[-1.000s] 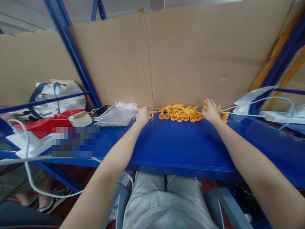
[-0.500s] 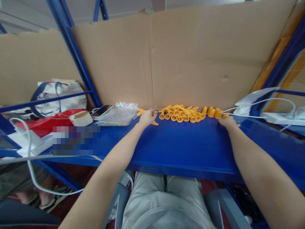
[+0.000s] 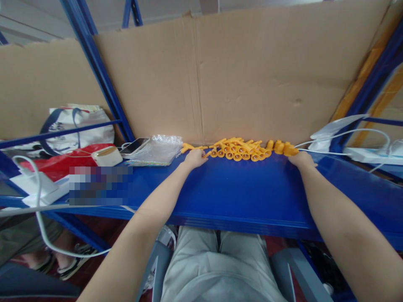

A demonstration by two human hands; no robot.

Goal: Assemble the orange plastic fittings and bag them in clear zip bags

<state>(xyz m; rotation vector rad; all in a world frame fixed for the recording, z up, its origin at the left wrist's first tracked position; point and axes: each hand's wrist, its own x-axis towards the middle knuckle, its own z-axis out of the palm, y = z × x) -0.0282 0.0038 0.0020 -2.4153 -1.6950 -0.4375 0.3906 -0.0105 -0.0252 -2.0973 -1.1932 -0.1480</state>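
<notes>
At the back of the blue table, my left hand (image 3: 195,158) is closed, its fingertips pinching a slim yellow plastic piece (image 3: 209,153). More yellow stick-like pieces (image 3: 188,147) lie just behind that hand. To its right is a pile of yellow funnel-shaped pieces (image 3: 241,150), their round open ends facing me. My right hand (image 3: 302,160) reaches to the far end of the row, its fingers closed at a yellow cup-shaped piece (image 3: 291,151). Similar yellow cups (image 3: 278,147) stand beside it. The right fingertips are partly hidden.
A plastic-wrapped stack (image 3: 157,151), a phone (image 3: 136,146) and a white power bank (image 3: 107,156) lie at the left. White power strips with cables (image 3: 374,155) sit at the right. Cardboard (image 3: 252,75) walls off the back. Another person's legs (image 3: 59,247) show at lower left.
My left fingers have turned down and slightly right; the small metal part that stuck up from them no longer shows. My right hand has moved slightly left, against the cups.
</notes>
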